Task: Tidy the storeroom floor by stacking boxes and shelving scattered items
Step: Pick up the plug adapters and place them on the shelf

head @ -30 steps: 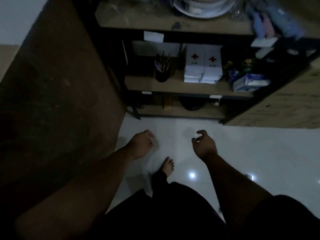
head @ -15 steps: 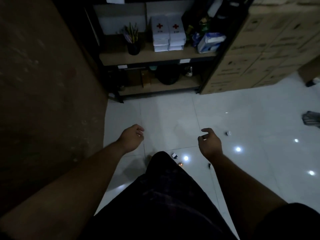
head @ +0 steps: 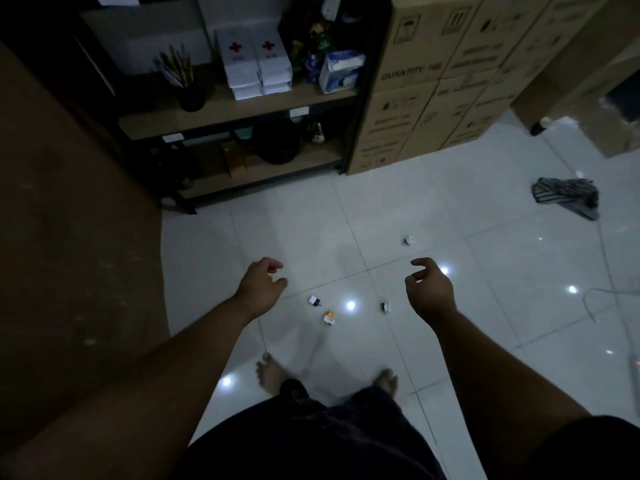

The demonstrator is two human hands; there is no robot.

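Head view: both hands empty above bits scattered on the floor (head: 467,341).
Loosely curled grips hold nothing on the left hand (head: 261,289) and the right hand (head: 429,292). Three small items (head: 329,317) lie between them, just ahead of bare feet (head: 270,375). A white piece (head: 409,240) sits farther out, and a dark cloth (head: 568,197) lies well to the right. Likely trouble: dim light and glare could hide a piece, and a step forward could land a foot on one.
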